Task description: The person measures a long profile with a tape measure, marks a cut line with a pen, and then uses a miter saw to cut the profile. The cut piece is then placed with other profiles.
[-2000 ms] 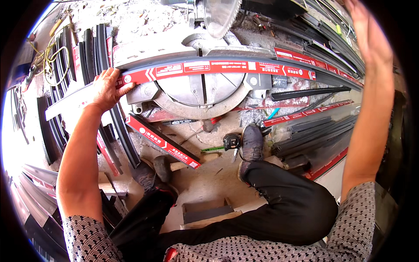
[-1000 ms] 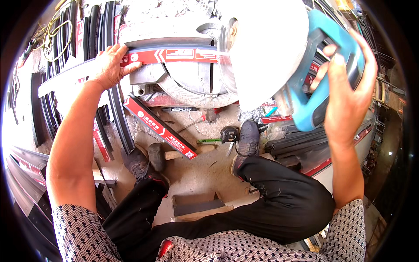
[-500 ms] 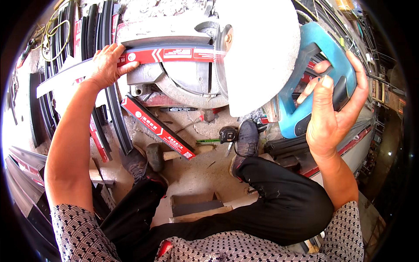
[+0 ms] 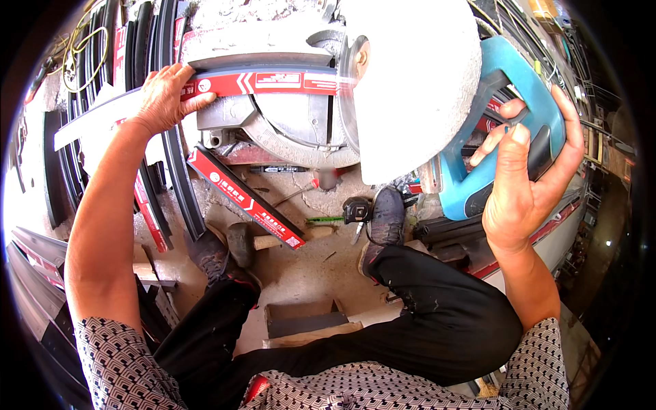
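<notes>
My left hand [image 4: 166, 101] grips a long trim strip [image 4: 277, 82] with a red-and-white label, fingers over its far edge and thumb along the near one. The strip lies along the fence of a miter saw [image 4: 263, 125], reaching the blade [image 4: 347, 113] at its right end. A large white guard [image 4: 413, 89] hides much of the blade. To the right, my right hand [image 4: 523, 181] is wrapped round the saw's blue handle [image 4: 471, 184], with fingertips through its opening and the thumb raised along it.
A short red-labelled strip [image 4: 246, 198] lies aslant before the saw. Near my shoes are a mallet [image 4: 242, 244] and a tape measure [image 4: 356, 210]. Several dark profiles [image 4: 179, 178] lie at the left, with a yellow cord [image 4: 85, 58] beyond. A wooden block [image 4: 311, 335] sits between my legs.
The saw's handle and guard have shifted slightly to the right, together with my right hand. My left hand keeps its hold on the trim strip, which stays against the fence.
</notes>
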Demonstrator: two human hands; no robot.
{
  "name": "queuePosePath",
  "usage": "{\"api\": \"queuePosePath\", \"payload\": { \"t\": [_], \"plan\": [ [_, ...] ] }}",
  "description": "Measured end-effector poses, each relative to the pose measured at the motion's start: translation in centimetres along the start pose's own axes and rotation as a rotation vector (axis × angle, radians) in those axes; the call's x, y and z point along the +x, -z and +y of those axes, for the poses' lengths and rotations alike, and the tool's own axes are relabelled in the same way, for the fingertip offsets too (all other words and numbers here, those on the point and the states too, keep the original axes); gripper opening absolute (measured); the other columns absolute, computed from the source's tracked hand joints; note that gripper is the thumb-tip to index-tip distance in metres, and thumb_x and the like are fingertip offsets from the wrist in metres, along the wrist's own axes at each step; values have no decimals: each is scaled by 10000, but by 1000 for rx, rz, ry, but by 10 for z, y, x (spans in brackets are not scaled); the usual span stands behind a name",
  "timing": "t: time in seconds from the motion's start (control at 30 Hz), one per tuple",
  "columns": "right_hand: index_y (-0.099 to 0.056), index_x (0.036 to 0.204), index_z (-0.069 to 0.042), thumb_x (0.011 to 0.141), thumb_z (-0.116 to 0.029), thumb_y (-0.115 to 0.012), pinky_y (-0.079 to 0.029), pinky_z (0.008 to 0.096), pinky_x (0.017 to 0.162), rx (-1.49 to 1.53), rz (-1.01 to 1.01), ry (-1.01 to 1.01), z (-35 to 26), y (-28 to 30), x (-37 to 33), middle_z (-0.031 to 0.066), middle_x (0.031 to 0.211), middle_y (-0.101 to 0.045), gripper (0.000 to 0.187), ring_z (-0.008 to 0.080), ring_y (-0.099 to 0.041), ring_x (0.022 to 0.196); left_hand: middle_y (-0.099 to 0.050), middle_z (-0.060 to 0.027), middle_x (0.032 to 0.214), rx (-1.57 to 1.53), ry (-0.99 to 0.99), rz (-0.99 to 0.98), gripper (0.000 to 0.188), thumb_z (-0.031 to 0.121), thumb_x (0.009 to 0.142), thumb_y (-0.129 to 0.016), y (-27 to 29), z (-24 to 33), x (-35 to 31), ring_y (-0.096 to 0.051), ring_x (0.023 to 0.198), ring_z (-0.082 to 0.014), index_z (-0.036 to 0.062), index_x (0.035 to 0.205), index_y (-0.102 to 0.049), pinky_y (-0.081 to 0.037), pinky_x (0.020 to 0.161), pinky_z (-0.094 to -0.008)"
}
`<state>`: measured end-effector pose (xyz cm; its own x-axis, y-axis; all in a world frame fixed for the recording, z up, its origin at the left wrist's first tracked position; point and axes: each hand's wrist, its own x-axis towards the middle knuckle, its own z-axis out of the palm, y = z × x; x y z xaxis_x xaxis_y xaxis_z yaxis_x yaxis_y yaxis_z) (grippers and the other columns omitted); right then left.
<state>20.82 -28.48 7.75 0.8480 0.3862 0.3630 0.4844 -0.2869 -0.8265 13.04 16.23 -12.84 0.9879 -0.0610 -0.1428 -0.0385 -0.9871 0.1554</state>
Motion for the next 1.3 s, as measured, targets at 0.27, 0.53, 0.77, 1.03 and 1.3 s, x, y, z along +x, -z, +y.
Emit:
{"api": "queuePosePath", "payload": {
  "t": [0.27, 0.53, 0.77, 1.03, 1.3],
  "plan": [
    [-323, 1546, -8, 1060, -16, -599, -571, 263, 648, -22, 11, 8, 2, -2, -7, 135, 1151, -658, 559, 107, -601, 738, -657, -172, 1077, -3, -7, -6, 796, 758, 911, -629, 1, -1, 1, -633, 1090, -359, -2, 1147, -654, -451, 998, -479],
    [-294, 1576, -23, 1099, -47, -524, -582, 296, 633, -62, -20, 38, 5, -2, -12, 186, 1189, -622, 530, 142, -591, 746, -651, -176, 1067, -6, -21, 12, 786, 748, 922, -625, 0, -3, -1, -638, 1072, -368, -3, 1155, -650, -460, 985, -484],
    [-288, 1577, -30, 1099, -43, -522, -582, 299, 641, -59, -23, 36, 6, -3, -14, 181, 1181, -618, 533, 141, -592, 748, -652, -166, 1069, 6, -9, 18, 804, 759, 917, -623, -1, -1, -1, -640, 1085, -361, -2, 1175, -650, -456, 1009, -485],
    [-292, 1573, -35, 1097, -43, -524, -582, 302, 645, -39, -28, 42, 7, -3, -15, 176, 1179, -618, 529, 139, -595, 759, -653, -165, 1067, 0, -6, 7, 821, 769, 912, -622, 1, -1, -1, -638, 1095, -356, -6, 1181, -654, -451, 1021, -490],
    [-281, 1559, -16, 1052, 23, -559, -569, 265, 654, -4, 14, 13, 6, -5, -15, 159, 1170, -634, 580, 117, -600, 736, -653, -162, 1063, 1, -9, 14, 809, 768, 910, -624, 0, -1, -1, -637, 1090, -355, -3, 1155, -652, -455, 1013, -486]
  ]
}}
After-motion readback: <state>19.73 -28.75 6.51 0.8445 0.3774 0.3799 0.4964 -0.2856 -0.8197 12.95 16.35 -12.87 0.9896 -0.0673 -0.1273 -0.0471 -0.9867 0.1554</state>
